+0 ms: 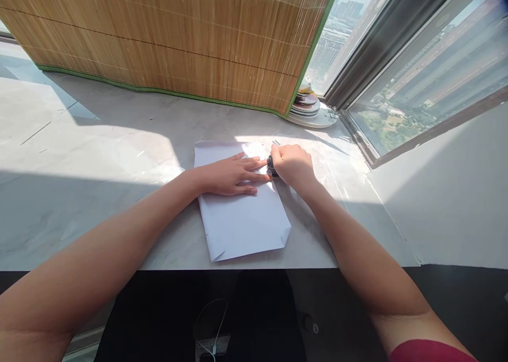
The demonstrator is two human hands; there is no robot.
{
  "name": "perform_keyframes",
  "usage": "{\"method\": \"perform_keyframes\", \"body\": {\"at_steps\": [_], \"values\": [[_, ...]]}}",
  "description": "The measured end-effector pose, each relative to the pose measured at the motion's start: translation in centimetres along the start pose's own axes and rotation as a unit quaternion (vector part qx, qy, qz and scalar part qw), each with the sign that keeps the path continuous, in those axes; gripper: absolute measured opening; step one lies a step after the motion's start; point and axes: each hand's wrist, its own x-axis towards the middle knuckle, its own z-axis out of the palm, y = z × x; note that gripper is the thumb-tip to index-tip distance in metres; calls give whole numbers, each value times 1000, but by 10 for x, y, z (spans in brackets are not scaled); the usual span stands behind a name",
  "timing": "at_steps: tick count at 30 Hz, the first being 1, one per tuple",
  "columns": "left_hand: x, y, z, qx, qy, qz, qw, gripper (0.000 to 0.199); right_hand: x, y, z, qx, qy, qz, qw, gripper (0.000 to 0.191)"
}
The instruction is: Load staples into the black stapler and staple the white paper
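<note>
A sheet of white paper (246,222) lies on the counter in front of me, with creased, folded corners at its near edge. My left hand (236,177) rests flat on its upper part, fingers spread toward the right edge. Closed around a small black stapler-like tool (272,166), my right hand (293,163) is at the paper's right edge, by my left fingertips. Most of the tool is hidden by my right fingers, so its exact kind is unclear.
A bamboo blind (170,39) with green edging hangs over the back of the grey counter (91,214). Stacked plates (313,113) stand in the back right corner beside the window frame (365,39). A white cable (216,330) hangs below the counter's front edge.
</note>
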Motion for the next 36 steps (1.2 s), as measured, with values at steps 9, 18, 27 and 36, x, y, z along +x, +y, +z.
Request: {"method": "perform_keyframes", "body": {"at_steps": [9,18,27,36], "values": [[0,-1,1,2,13,11,1000,48,0,0,4,-16,19,6,1000,61],[1,-3,1,-5,10,20,1000,47,-6,4,19,-97,62,-77,990,51],[0,1,-2,-5,0,12,1000,49,1,9,1,2,-8,-70,997,52],[-1,-2,-4,10,-17,1,1000,55,11,64,-50,90,-186,-194,959,46]]}}
